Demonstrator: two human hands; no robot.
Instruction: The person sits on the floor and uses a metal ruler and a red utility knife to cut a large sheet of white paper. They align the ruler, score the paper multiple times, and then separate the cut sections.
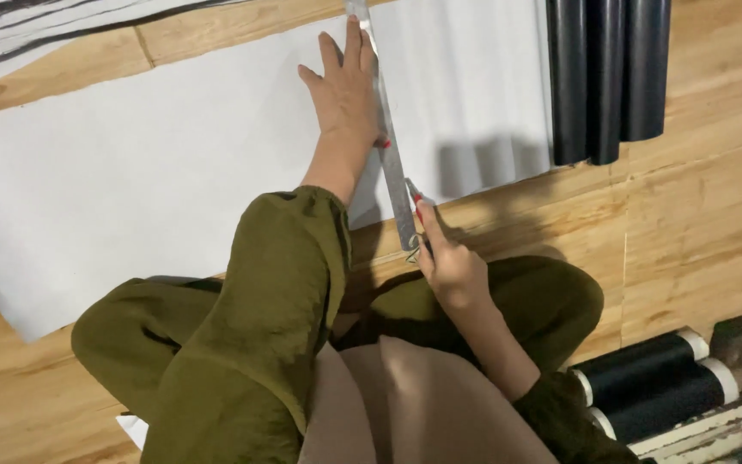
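A large white sheet of paper (156, 163) lies on the wooden floor in front of me. A long metal ruler (391, 146) runs across it from the top edge down past its near edge. My left hand (343, 90) lies flat on the paper with its fingers pressed against the ruler's left side. My right hand (447, 258) sits at the ruler's near end, fingers closed around a small dark tool whose tip touches the paper's edge beside the ruler. The tool is mostly hidden by the hand. My knees in olive trousers fill the lower middle.
Dark rolled sheets (607, 77) rest on the paper's right end at the top. Two more black rolls (654, 387) with white ends lie at the lower right. Another sheet with black strokes (36, 21) shows at the top left. Wooden floorboards (697, 215) surround everything.
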